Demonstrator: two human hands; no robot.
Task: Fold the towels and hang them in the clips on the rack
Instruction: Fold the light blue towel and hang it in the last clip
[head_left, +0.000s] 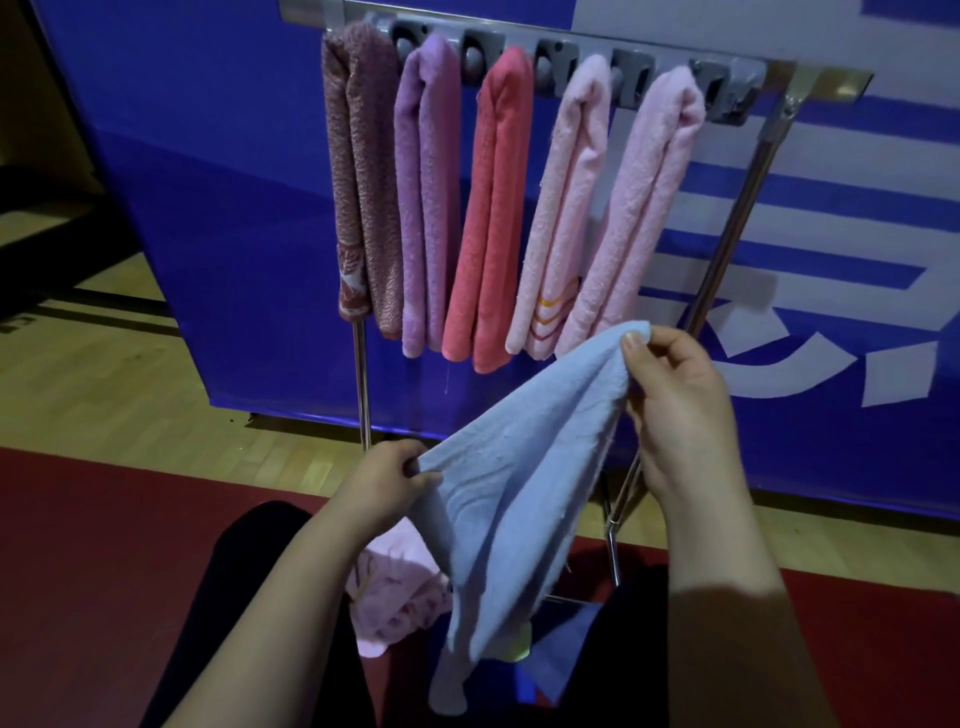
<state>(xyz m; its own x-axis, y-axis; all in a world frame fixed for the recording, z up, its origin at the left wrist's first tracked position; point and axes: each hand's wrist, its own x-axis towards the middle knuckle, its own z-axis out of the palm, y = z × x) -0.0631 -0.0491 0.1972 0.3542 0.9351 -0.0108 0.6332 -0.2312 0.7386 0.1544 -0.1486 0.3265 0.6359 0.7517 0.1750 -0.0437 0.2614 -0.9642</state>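
Fingers (638, 349) of the right hand (675, 415) pinch one top corner of the blue towel (519, 499), thumb on the near face, the others curled behind the cloth. Left hand (384, 483) grips the other corner, fingers curled tight round a bunched edge. The towel hangs in the air between the hands, in front of the rack's lower half. The held edge runs diagonally, high at right and low at left. The rest drops in loose folds, long axis roughly vertical, bottom tip pointing down between the person's dark-clad legs (249, 582).

Behind is the clip bar (576, 52) with five folded towels hanging side by side, left to right: mauve patterned towel (358, 182), lilac towel (426, 208), coral towel (493, 218), striped pale pink towel (566, 208), pink towel (636, 208). The rightmost clip (727, 88) sits just right of the pink towel. A blue banner (234, 208) stands behind the rack, with wood floor (104, 389) and red mat (104, 545) below.

A crumpled pink cloth (395, 592) lies low, partly covered by the blue towel. The blue towel also hides part of the rack's base. A yellow-green patch (521, 644) at its lower edge is too hidden to identify. Clip details are dim. Both forearms are cut off at the bottom edge.
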